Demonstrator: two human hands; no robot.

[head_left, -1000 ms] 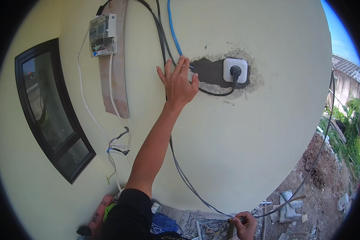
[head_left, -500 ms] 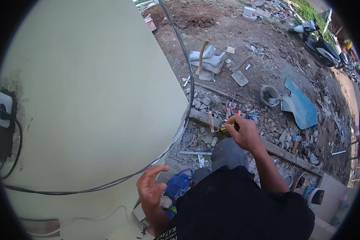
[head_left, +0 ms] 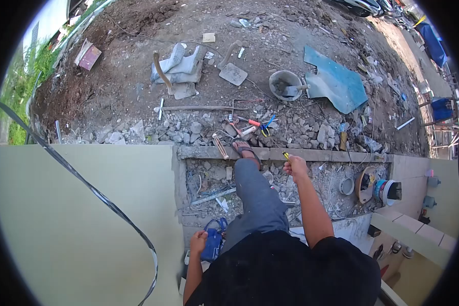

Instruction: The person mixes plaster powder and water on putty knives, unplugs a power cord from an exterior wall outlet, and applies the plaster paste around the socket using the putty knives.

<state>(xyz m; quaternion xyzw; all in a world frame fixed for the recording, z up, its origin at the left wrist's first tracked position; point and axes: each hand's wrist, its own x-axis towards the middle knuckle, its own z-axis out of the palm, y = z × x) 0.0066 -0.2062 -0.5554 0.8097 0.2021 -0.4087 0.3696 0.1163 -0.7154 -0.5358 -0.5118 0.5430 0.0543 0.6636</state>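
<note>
My right hand [head_left: 297,168] is closed round a yellow-and-black screwdriver [head_left: 286,156], held over the rubble beside the concrete edging [head_left: 319,155]. My left hand [head_left: 199,241] hangs low at my left side, fingers curled in and nothing visible in them. Close to it lies a blue bag [head_left: 212,244]. One sandalled foot [head_left: 246,149] rests on the edging. Just beyond the foot are pliers with yellow-and-blue handles [head_left: 266,126], an orange-handled tool [head_left: 249,122] and a wooden-looking frame-shaped tool [head_left: 220,146].
A pale green wall [head_left: 86,204] with a dark cable [head_left: 112,209] across it fills the left. Farther out lie a hoe [head_left: 163,74], sacks [head_left: 181,66], a bucket [head_left: 284,84] and a blue-green sheet [head_left: 336,81]. Containers [head_left: 387,191] stand to the right.
My view has swung left, away from the wall. My left hand has moved down from the wall cable and its fingers have curled in. My right hand still holds the screwdriver, now pointing up.
</note>
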